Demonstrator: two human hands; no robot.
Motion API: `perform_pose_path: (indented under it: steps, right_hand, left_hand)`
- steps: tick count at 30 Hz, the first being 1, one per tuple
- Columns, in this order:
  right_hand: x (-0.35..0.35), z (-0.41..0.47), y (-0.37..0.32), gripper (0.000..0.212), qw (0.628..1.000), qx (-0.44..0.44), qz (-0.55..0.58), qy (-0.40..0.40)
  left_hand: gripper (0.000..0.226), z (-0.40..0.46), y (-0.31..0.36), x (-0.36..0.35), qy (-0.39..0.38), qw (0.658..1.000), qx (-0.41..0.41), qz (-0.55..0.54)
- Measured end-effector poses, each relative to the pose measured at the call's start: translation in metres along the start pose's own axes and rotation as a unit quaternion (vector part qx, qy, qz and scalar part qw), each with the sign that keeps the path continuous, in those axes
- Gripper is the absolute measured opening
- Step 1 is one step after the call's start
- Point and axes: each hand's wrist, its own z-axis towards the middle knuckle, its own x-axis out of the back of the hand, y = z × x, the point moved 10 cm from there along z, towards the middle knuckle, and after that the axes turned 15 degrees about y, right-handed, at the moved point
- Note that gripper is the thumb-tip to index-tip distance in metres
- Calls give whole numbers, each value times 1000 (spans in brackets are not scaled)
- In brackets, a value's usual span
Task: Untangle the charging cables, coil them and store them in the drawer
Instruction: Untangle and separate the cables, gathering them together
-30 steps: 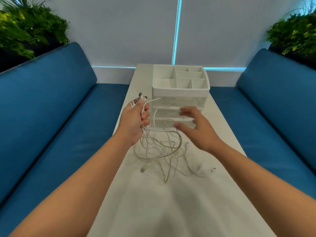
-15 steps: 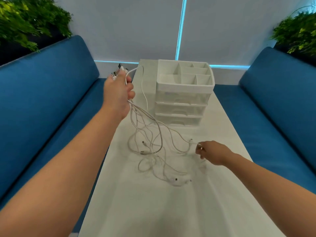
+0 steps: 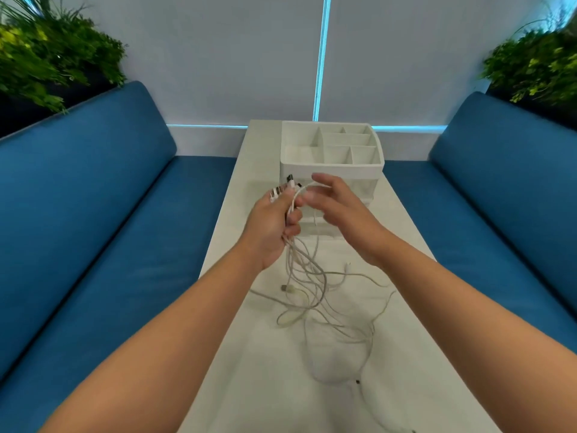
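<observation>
A tangle of white charging cables (image 3: 315, 295) hangs from my left hand (image 3: 274, 223) and spreads in loops over the white table (image 3: 268, 385). My left hand grips the bunched plug ends (image 3: 285, 189), which stick out above its fingers. My right hand (image 3: 340, 207) is right beside it, thumb and fingers pinching one white cable that arches between the two hands. Behind both hands stands the white drawer organiser (image 3: 331, 157), its open top tray divided into compartments. The hands hide most of its drawer fronts.
Blue sofas (image 3: 103, 214) run along both long sides of the narrow table. Green plants (image 3: 46, 57) stand behind each sofa back. A loose cable end (image 3: 357, 382) lies near the table's front right.
My left hand came down and right with the plug ends. My right hand rose from the table to meet it and now pinches a cable beside it.
</observation>
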Motion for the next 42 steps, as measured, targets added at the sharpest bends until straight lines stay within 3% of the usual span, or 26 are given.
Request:
perform_pose_path:
  steps: [4,10,12,18,23,28,32,34,38,42]
  right_hand:
    - [-12,10,15,44,987,-127,88,52]
    - [4,17,28,10,974,-118,136,138]
    - [15,20,36,10,966,-127,150,169]
    - [15,19,47,14,965,-144,157,156]
    - [-7,12,33,21,997,-36,4,63]
    - [4,14,41,4,993,-43,44,100]
    - [10,13,47,11,989,-40,34,138]
    - [22,16,50,13,979,-56,57,189]
    - [41,20,77,9,922,-193,227,247]
    - [62,19,104,10,884,-247,259,300]
  left_hand:
    - [16,-11,-12,-8,-39,999,14,20]
    - [24,-8,-19,4,-35,999,14,-14]
    - [24,-6,-21,12,-20,1000,4,-15]
    - [31,-7,-26,16,-29,999,-14,14]
    - [34,-10,-33,8,-53,998,-14,13]
    - [36,-10,-41,10,-77,997,18,-24]
    - [36,-8,-41,9,-83,996,31,-29]
    - [30,-4,-37,16,-53,997,26,-43]
    - [26,8,-26,41,41,996,3,-74]
    - [27,16,-7,52,66,992,-26,-104]
